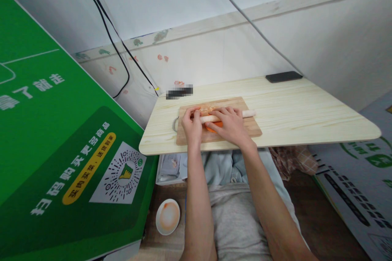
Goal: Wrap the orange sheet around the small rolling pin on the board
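A pale wooden rolling pin (249, 113) lies across a wooden cutting board (252, 129), its right end sticking out past my right hand (229, 124). The fingers of that hand are bent over the pin and its thumb reaches left along the near side. My left hand (192, 125) is closed around the pin's left end, which it hides. Under and in front of the pin shows a flat, bright orange piece (212, 127), perhaps dough. Beyond the pin lies a paler orange patch with light bits (207, 110), partly covered by my fingers.
The board rests on a light wood-grain table (312, 118) against the wall. A black phone (283, 76) lies at the back right, a blurred dark object (179, 91) at the back left. Below left are a white bowl (168, 217) and a white box (171, 169). A green panel (79, 102) stands left.
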Demonstrator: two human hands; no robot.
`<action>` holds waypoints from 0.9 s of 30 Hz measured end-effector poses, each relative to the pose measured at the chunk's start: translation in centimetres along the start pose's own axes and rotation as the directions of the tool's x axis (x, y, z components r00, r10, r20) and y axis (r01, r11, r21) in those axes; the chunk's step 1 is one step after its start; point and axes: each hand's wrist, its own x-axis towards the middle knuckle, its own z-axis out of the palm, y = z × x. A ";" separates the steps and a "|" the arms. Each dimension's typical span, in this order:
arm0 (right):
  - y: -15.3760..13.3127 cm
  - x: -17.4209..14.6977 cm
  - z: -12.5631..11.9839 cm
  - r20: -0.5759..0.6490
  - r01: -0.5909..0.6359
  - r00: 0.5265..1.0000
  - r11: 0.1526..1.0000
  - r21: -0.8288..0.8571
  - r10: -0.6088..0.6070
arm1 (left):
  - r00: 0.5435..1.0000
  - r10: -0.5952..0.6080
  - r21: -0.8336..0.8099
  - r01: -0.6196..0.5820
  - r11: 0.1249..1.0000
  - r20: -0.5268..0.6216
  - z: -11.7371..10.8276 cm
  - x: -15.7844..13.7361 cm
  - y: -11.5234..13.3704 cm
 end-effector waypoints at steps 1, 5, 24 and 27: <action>0.1 0.0 0.0 0.001 0.006 1.000 1.000 0.007 -0.006 | 1.000 -0.001 0.000 0.001 1.000 0.000 0.0 0.0 0.0; 0.1 0.0 0.0 -0.008 0.011 1.000 0.999 0.031 -0.011 | 1.000 -0.003 -0.007 0.003 1.000 -0.003 0.0 0.1 -0.2; 0.0 0.1 0.2 -0.052 -0.002 0.999 0.998 0.070 0.005 | 1.000 -0.013 0.016 0.013 1.000 0.006 0.0 0.0 0.1; 0.1 0.2 0.3 -0.055 -0.001 0.998 0.995 0.103 0.006 | 1.000 -0.008 0.021 0.008 1.000 -0.003 0.0 0.0 0.2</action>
